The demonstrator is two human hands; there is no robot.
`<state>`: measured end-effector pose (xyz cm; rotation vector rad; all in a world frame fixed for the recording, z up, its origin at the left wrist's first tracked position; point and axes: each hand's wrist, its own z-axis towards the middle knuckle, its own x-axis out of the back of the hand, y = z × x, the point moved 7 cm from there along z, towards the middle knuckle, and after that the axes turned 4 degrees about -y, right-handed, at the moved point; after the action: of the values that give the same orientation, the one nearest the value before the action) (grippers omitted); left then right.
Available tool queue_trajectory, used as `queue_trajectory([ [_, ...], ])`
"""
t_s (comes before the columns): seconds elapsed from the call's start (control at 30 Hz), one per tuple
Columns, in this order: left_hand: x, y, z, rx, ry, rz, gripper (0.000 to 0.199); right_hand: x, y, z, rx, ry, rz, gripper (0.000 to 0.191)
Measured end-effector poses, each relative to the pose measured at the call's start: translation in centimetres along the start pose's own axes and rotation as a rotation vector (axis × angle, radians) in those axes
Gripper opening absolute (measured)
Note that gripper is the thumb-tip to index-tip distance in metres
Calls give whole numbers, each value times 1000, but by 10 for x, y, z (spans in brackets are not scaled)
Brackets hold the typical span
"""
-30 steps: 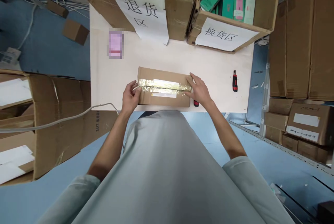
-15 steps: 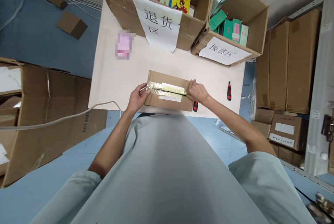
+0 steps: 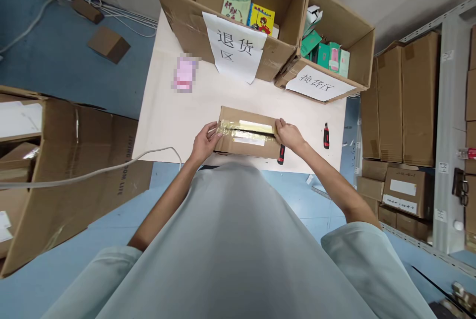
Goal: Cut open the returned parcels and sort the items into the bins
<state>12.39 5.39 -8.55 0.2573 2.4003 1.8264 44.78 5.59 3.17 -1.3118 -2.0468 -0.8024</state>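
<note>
Since a second ago, the fingers of my right grip [image 3: 290, 135] have curled in at the right end of the taped cardboard box [image 3: 248, 149], and the dark slit along its seam has widened. From the head view, that box lies at the centre of the frame, near the front edge of the white tabletop [image 3: 201, 98]. My right grip is bunched, pinching the box's end. My left grip [image 3: 204, 144] is half closed at the left end, beside shiny tape [image 3: 228, 125]; whether it pinches tape or card, I cannot tell. Just beside the box, below my right grip, lies a red-and-black cutter [image 3: 281, 154]; another cutter [image 3: 326, 136] lies right of centre. A blurred pink item [image 3: 185, 73] sits upper left.
</note>
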Motion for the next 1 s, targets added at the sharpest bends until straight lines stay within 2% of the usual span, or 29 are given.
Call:
queue_trajectory([
  [0.13, 2, -3, -4, 1, 23, 19, 71, 4, -1, 0, 10, -37, 25, 58],
  [0.37, -1, 8, -3, -30, 48, 113, 57, 27, 19, 18, 111, -84, 63, 45],
  [0.47, 1, 10, 1, -30, 30, 183, 53, 24, 15, 16, 69, -64, 45, 47],
  [0.57, 3, 8, 3, -34, 19, 172, 53, 15, 4, 4, -12, -41, 37, 58],
  [0.63, 1, 6, 3, -54, 20, 130, 54, 10, -7, -5, -84, -33, 55, 62],
  [0.73, -5, 6, 2, -86, 29, 72, 52, 12, -30, -14, -178, 29, 88, 53],
  [0.8, -9, 7, 1, -97, 48, 51, 52, 21, -59, -12, -124, 128, 120, 56],
  [0.9, -12, 9, 0, -106, 58, 32, 53, 41, -113, 2, 54, 289, 213, 65],
  [1.0, -13, 11, -1, -109, 49, 31, 53, 58, -150, 29, 96, 355, 287, 70],
])
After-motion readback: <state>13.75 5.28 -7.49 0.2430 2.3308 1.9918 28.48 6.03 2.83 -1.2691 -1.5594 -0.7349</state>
